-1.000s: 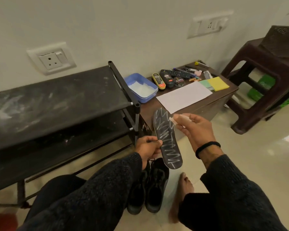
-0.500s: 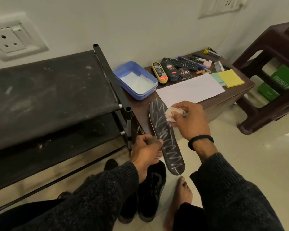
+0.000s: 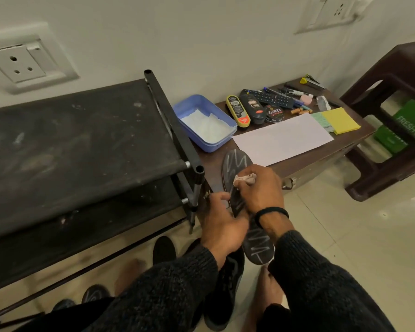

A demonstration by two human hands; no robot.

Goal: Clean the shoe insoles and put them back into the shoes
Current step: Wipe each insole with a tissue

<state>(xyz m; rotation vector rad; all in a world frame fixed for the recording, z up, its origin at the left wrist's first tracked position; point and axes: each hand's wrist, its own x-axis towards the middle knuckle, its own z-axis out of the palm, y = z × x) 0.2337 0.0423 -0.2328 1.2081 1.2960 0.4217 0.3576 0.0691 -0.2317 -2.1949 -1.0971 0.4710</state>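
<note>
Above a black shoe [image 3: 225, 293] on the floor, the left hand [image 3: 222, 226] grips the dark, white-scribbled insole [image 3: 258, 250] at its middle while the right hand [image 3: 261, 188] pinches a crumpled wipe [image 3: 243, 179] against it, short of the counter [image 3: 304, 161].

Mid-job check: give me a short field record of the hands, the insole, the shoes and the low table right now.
left hand: grips the insole's middle
right hand: pinches a wad of tissue against the insole
insole: dark, held in the air, white zigzag marks on it
shoe: black, on the floor below the hands
low table: blue tub, white paper sheet, polish items
</note>
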